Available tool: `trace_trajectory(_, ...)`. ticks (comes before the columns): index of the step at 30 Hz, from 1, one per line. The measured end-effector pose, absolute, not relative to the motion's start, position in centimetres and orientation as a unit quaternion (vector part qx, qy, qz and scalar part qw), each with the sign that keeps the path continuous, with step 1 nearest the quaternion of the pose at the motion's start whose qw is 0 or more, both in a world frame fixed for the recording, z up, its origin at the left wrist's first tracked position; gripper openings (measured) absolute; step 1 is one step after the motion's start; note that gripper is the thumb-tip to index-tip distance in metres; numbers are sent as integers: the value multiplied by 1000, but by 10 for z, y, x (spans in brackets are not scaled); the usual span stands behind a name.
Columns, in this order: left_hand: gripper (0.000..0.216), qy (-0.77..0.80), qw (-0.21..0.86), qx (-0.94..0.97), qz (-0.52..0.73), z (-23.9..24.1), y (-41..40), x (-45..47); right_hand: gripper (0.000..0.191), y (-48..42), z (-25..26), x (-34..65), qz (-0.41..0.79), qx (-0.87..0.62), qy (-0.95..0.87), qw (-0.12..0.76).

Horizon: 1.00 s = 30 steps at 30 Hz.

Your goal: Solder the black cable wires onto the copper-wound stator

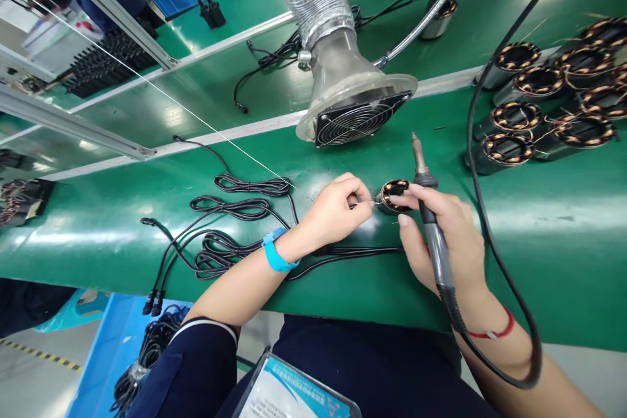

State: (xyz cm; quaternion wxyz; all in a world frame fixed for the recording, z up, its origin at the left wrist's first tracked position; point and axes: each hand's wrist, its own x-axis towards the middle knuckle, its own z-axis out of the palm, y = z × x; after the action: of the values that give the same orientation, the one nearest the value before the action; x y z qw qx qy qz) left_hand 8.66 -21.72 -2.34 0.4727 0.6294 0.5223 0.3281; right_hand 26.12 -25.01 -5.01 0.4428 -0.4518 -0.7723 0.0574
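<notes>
Pinching a thin wire at the round copper-wound stator (394, 195), the left hand (334, 210) is closed; the right hand (443, 235) grips a slim black soldering iron (431, 222) above the glossy green surface (563, 235).

Your left hand (333, 212) reaches in from the lower left, forearm bare, wrist bent, thumb and forefinger pinched tight at their tips. Your right hand (448, 235) comes up from the lower right, palm turned inward, fingers curled closed in a pen-like grip, forefinger stretched toward the left fingertips, nearly meeting them.
</notes>
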Motion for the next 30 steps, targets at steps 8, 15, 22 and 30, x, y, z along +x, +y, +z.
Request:
trace_trajectory(8,14,537,497,602,319,-22,-215,88,35,-247,-53,257,17,-455,-768,449)
trace_trajectory(15,15,500,509,603,357,-26,-218,87,40,-247,-57,251,-4,-453,-783,426)
trace_trajectory(22,9,372,262,784,422,-33,-228,81,45,-248,-58,249,54,-444,-749,490)
trace_trajectory(30,13,334,107,857,378,-35,-231,82,41,-244,-62,249,141,-435,-710,536)
